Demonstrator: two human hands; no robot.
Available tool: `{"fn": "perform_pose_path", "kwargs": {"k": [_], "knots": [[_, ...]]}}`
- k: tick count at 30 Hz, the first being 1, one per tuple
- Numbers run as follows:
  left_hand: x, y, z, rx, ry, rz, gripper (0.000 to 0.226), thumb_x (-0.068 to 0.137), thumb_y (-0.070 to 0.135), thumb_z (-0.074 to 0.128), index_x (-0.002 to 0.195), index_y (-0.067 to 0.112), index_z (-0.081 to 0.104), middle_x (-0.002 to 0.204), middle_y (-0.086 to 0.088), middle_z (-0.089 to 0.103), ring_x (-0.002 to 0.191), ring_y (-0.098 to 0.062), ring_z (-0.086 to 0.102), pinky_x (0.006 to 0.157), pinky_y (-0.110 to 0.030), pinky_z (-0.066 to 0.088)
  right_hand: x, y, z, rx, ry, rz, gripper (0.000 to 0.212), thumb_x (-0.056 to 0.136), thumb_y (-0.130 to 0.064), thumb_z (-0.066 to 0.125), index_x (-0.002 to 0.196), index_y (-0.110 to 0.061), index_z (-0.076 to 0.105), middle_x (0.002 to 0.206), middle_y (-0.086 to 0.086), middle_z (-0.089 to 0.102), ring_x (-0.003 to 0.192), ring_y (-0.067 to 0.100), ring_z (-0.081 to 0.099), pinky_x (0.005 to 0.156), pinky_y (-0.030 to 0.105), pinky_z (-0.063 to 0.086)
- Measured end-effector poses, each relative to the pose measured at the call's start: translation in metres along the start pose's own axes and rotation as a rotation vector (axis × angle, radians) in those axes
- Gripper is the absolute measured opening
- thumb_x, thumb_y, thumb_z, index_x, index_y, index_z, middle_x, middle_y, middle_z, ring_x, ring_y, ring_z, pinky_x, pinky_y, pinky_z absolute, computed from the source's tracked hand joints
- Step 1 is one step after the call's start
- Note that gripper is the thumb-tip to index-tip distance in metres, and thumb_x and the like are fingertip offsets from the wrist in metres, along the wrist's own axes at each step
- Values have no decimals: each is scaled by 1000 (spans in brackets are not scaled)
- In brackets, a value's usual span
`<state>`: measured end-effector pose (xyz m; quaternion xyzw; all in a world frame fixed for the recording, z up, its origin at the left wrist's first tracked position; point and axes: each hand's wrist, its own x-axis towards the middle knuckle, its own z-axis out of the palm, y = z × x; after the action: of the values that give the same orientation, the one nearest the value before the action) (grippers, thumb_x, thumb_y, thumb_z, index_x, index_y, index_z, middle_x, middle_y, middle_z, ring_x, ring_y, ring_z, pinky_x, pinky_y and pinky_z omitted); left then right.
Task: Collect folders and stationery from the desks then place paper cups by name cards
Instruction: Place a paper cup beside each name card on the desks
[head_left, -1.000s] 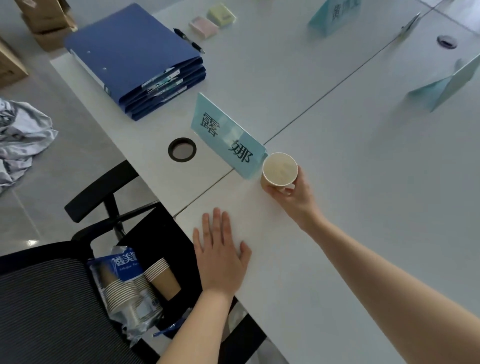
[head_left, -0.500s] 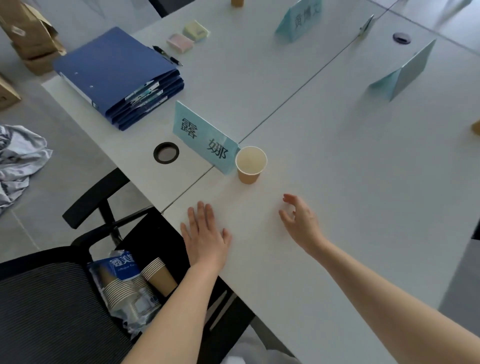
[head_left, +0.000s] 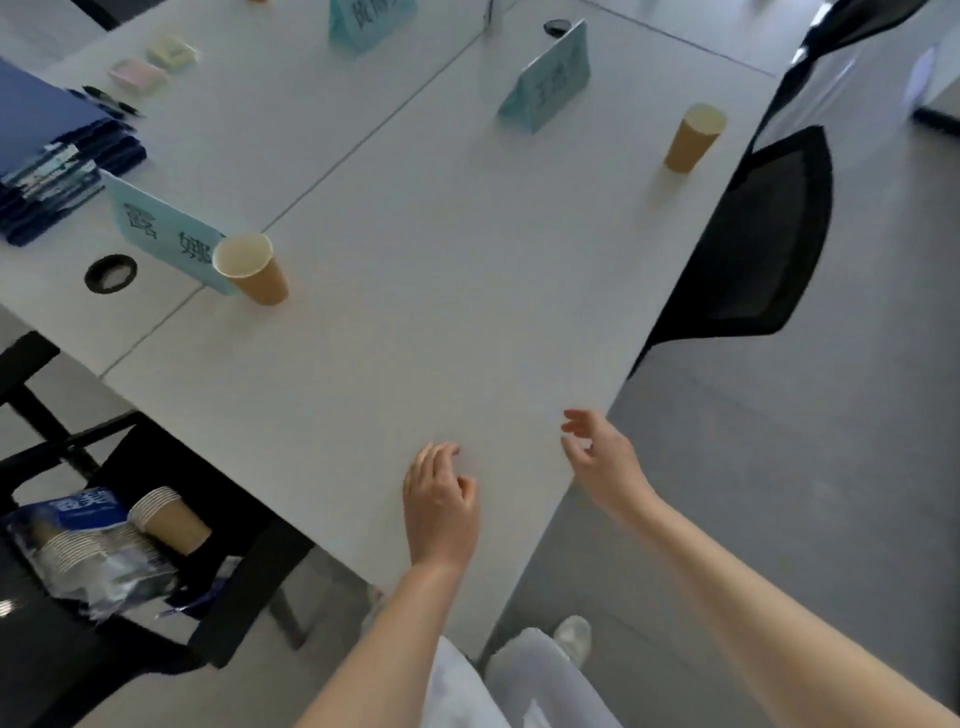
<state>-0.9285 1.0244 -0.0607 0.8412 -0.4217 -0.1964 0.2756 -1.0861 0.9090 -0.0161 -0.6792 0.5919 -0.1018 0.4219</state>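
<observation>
Near cup: a brown paper cup (head_left: 252, 267) stands upright, touching the front face of the near name card (head_left: 166, 231), close to the seam between two desks. I judge it is placed there so that this seat has its cup.

Far cup: a second paper cup (head_left: 693, 137) stands just beside another name card (head_left: 550, 83), near the desk's right edge. That seat also looks served.

Third card: one more name card (head_left: 371, 21) is at the far edge of the view; I see no cup next to it, but the frame cuts it.

Left hand: my left hand (head_left: 441, 506) rests over the desk (head_left: 441, 291) near its front corner, fingers loosely bent, holding nothing.

Right hand: my right hand (head_left: 602, 460) hangs at the desk's right edge, fingers relaxed and apart, also with nothing in it.

Cup supply: a torn bag of stacked cups (head_left: 98, 545) lies on the black chair (head_left: 78, 623) at the left, I think for easy reach.

Collected things: blue folders (head_left: 47, 150) are piled at the far left edge, with pens (head_left: 111, 101) and sticky note pads (head_left: 156, 62) beside them.

Surface and room: white desks joined together, a round cable hole (head_left: 110, 273), grey floor, another black chair (head_left: 753, 249) at the right side.
</observation>
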Motion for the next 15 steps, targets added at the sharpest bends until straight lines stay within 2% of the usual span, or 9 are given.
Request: {"fn": "perform_pose_path", "kwargs": {"k": [4,8,12,15], "knots": [[-54,83,54,-90,-23,48,32,80,-3,59,110,3,66,106,-11,68,107,-31,59,94,-40,48,-33,70,-83,44,43,57,29,95,-14,52,123,-14,55,109,-2,64,98,17,61,74,24,47],[-79,148,88,-131,-63,133,30,84,-1,58,112,4,66,105,-10,68,105,-28,59,92,-39,50,-49,118,-148,78,155,97,25,93,-10,53,118,-13,59,106,1,66,103,18,61,88,29,48],[-77,193,107,-131,-96,159,27,88,1,56,113,6,66,104,-7,66,106,-24,57,92,-37,49,-47,146,-189,94,177,132,24,92,-8,54,115,-13,59,100,-2,65,103,19,63,85,25,46],[-60,222,121,-141,-112,175,24,90,4,54,111,9,65,100,-4,65,103,-22,58,87,-37,50,-33,156,-217,108,213,131,24,91,-7,54,113,-13,60,98,-2,66,103,20,64,88,29,49]]}}
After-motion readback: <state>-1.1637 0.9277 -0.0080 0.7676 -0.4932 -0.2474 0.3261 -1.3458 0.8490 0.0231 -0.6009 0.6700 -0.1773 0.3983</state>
